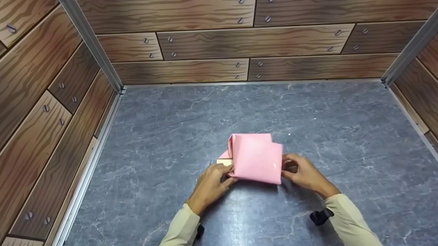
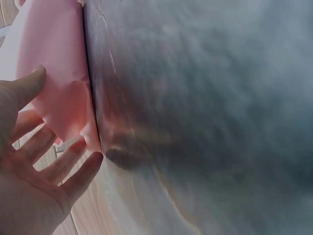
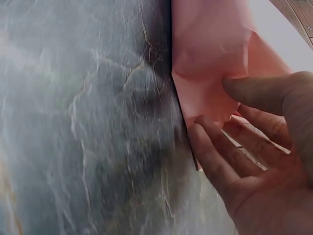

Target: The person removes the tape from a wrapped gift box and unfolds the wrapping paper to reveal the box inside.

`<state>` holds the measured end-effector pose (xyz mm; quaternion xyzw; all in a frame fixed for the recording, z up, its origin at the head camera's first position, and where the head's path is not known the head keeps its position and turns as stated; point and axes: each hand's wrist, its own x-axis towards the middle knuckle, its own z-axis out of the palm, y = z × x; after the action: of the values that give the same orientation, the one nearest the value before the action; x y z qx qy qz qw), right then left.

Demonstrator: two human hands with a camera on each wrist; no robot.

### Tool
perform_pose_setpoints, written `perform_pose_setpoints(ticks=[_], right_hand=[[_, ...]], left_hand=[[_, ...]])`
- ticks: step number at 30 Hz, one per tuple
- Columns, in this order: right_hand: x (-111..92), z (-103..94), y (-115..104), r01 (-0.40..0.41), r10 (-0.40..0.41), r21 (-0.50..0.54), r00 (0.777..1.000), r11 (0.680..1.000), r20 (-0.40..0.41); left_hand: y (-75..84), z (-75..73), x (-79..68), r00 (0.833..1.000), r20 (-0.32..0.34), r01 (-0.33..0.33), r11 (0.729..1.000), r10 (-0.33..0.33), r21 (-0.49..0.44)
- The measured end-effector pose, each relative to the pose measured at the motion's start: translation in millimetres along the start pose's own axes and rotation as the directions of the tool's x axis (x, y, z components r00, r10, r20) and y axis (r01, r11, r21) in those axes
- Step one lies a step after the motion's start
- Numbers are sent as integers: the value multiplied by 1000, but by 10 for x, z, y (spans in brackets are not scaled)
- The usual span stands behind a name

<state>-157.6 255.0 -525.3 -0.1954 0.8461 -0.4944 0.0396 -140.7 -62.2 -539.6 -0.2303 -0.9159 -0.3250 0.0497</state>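
A package in glossy pink wrapping paper (image 1: pixel 256 158) sits near the middle of the grey surface. Its left end has loose folded flaps, and a cream-coloured patch (image 1: pixel 224 161) shows beside them. What lies inside the paper is hidden. At that left end is my left hand (image 1: pixel 213 179), its thumb and fingers about a pink flap (image 2: pixel 76 110). My right hand (image 1: pixel 304 171) holds the opposite end, thumb and fingers bent about a creased flap (image 3: pixel 208 98). In the right wrist view the thumb touches the paper while the fingertips meet its lower edge.
Grey marbled flooring (image 1: pixel 168 128) spreads around the package. Wood-patterned panels (image 1: pixel 252 41) stand at the back and on both sides, joined by metal corner strips (image 1: pixel 92 43). A black strap piece (image 1: pixel 321 217) is by the right sleeve.
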Motion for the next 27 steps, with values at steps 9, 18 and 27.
perform_pose_setpoints(ticks=[9, 18, 27], right_hand=[[-49, -94, -30, 60, -50, -167, 997, 984, 63], [-139, -146, -14, 67, -41, -143, 983, 987, 180], [-193, -157, -9, 115, -86, -119, 971, 986, 225]], left_hand=[[-56, -94, -94, 993, 82, -87, 996, 86, 12], [-95, -137, -180, 983, 162, -83, 996, 85, -20], [-152, -148, -219, 979, 177, -87, 992, 102, -87]])
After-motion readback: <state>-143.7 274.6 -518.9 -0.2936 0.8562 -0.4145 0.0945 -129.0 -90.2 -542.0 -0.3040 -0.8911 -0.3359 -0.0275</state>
